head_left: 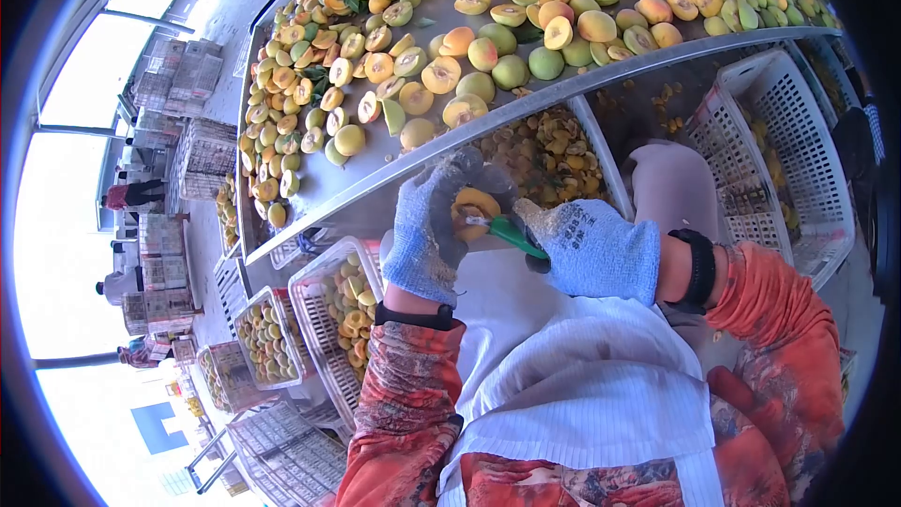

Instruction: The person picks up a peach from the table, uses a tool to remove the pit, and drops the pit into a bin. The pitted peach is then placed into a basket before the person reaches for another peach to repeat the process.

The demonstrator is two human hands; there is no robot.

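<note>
Head view: left hand [427,221], gloved, closed around 1 cut fruit [477,201]. Right hand [596,249], also gloved, gripped a green-handled tool [518,237], its tip at the fruit's open middle. Fruit sat between the 2 hands, near the rim of a metal table [554,92] strewn with whole and halved fruits. 1 fruit-filled crate [302,293] stood beside the left forearm, below table height.

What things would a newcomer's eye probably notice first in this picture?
Probably first, the broad spread of fruit, many pieces cut open, across the metal table at the top. Next, in the centre, the gloved left hand holds a cut fruit, and the gloved right hand holds a green-handled tool at it. At lower left, a white crate holds more fruit.
</note>
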